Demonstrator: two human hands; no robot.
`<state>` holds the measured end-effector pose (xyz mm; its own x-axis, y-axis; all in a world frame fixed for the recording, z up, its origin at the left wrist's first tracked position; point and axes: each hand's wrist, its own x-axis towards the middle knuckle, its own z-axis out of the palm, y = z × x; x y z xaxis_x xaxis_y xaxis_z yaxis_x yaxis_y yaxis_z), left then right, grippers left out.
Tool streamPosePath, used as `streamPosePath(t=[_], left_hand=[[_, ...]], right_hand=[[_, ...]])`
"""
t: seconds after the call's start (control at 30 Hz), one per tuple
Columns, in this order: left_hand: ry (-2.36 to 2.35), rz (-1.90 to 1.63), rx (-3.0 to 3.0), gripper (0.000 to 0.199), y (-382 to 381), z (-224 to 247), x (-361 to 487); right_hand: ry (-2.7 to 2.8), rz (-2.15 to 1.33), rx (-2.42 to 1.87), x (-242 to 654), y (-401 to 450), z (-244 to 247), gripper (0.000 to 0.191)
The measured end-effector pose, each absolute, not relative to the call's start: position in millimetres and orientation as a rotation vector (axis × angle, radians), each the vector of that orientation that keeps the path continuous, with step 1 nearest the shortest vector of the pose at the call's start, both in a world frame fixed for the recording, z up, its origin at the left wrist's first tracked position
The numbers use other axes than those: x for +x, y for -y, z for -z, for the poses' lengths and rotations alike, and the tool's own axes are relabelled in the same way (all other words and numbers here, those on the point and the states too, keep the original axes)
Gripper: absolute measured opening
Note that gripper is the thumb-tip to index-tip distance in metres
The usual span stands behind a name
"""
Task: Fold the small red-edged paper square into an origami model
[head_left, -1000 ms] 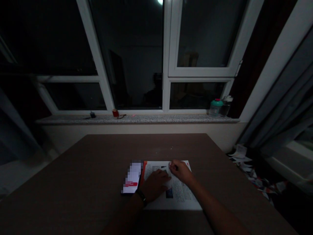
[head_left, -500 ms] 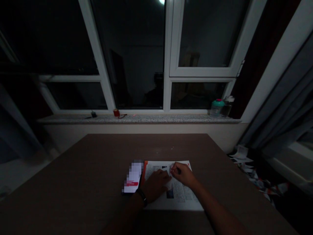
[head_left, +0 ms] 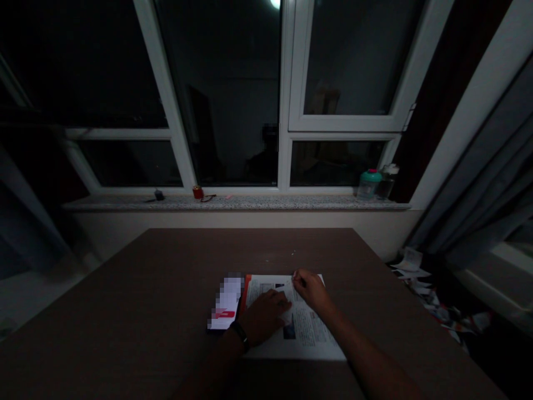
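An open booklet or magazine (head_left: 308,347) with printed text, pictures and an orange left edge lies flat on the brown table. My left hand (head_left: 262,318), a dark band at its wrist, rests on its left half, with a small piece of white paper (head_left: 287,318) between thumb and fingers. Over the upper right of the page is my right hand (head_left: 308,288), its fingers pinched together; what they hold is too small to make out. A lit phone (head_left: 227,303), partly pixelated, lies just left of the booklet.
Tiny white bits (head_left: 293,253) lie on the table (head_left: 187,266) beyond the booklet. On the windowsill (head_left: 258,202) stand a red container (head_left: 197,192), a small dark object (head_left: 159,194) and a teal-lidded bottle (head_left: 370,183). Papers (head_left: 416,272) are piled low at the right.
My right hand has moved slightly up and away from my left hand, still pinched. The left hand stays nearly where it was, and less white paper shows by its fingertips.
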<state>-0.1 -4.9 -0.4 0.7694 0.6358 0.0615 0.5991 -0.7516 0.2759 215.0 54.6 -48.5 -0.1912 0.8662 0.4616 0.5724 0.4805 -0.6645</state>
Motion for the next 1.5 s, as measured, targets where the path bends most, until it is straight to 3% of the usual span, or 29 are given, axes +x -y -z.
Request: streamPosePath(t=[0.77, 1.2, 1.4, 1.5], left_hand=[[-1.084, -0.335, 2.586, 0.057, 4.9, 7.4, 0.7], [-1.102, -0.354, 2.558, 0.052, 4.8, 3.6, 0.8], [-1.205, -0.451, 2.54, 0.052, 5.2, 9.4, 3.1], [-1.227, -0.471, 2.54, 0.055, 5.3, 11.5, 3.8]], right_hand=[[1.815, -0.601, -1.18, 220.5, -43.8, 50.8, 0.01], [1.814, -0.611, -1.193, 218.8, -41.0, 47.3, 0.001], [2.074, -0.59, -1.026, 215.0, -31.2, 35.4, 0.022], [2.155, -0.574, -0.977, 212.5, -26.2, 32.8, 0.018]])
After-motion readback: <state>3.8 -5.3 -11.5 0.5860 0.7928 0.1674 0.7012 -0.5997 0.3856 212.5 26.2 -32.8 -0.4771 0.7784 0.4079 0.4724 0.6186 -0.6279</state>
